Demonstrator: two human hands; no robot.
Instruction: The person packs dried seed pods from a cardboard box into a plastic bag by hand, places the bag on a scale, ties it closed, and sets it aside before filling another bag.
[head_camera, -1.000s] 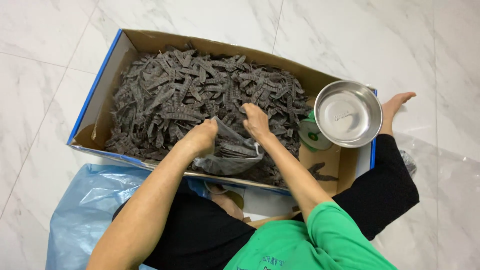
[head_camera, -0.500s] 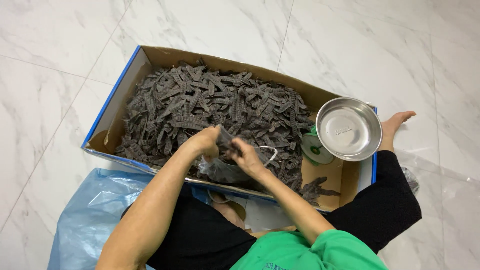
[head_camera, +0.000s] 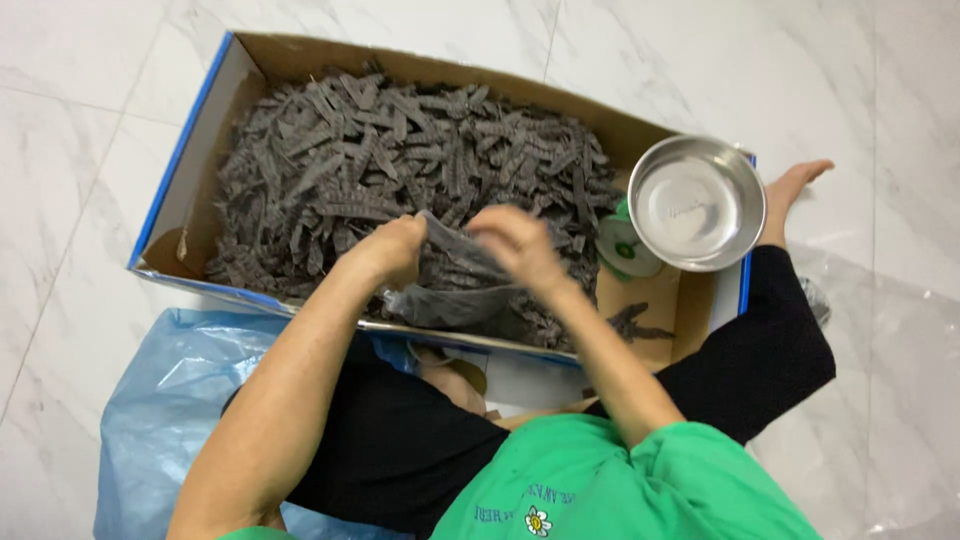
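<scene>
Left hand (head_camera: 392, 250) and right hand (head_camera: 515, 240), closed, pinch the clear bag (head_camera: 450, 290) mouth apart; grey strips (head_camera: 400, 160) at 12 o'clock.

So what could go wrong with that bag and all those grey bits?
The clear bag sits by the box's near edge, held open by the left hand and right hand; dark grey strips might drop outside onto the floor. The steel bowl rests on the box corner and could tip if bumped.
</scene>
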